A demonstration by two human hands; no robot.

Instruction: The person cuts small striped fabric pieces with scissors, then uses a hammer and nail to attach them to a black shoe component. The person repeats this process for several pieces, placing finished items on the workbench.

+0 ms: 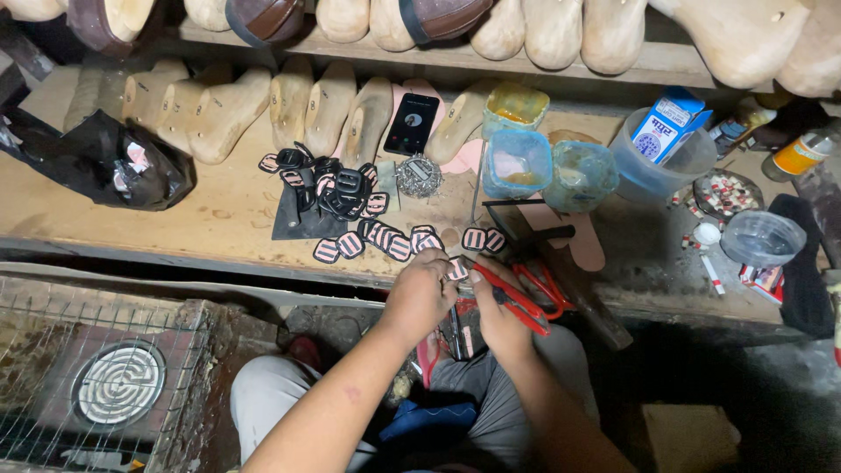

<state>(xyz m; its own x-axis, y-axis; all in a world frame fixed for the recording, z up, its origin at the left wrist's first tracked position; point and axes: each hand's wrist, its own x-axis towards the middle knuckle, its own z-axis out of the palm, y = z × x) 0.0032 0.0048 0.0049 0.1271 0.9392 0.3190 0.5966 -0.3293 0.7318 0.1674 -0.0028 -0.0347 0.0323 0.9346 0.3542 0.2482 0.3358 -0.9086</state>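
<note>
Wooden workbench (219,210) with shoe lasts (219,109), striped patches (385,241), tubs (517,162)

My left hand (419,296) curled into a loose fist with fingertips pinched together, my right hand (496,308) closed beside it, knuckles nearly touching, both my bare forearms angling up from my lap, wrists bent slightly inward

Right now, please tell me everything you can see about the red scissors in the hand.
The red-handled scissors look like plastic grips on dark metal blades. The right hand holds them, tips pointing up-left at a small pink striped piece pinched by the left hand. Whether the blades are open is unclear. They are just below the workbench edge.
</note>
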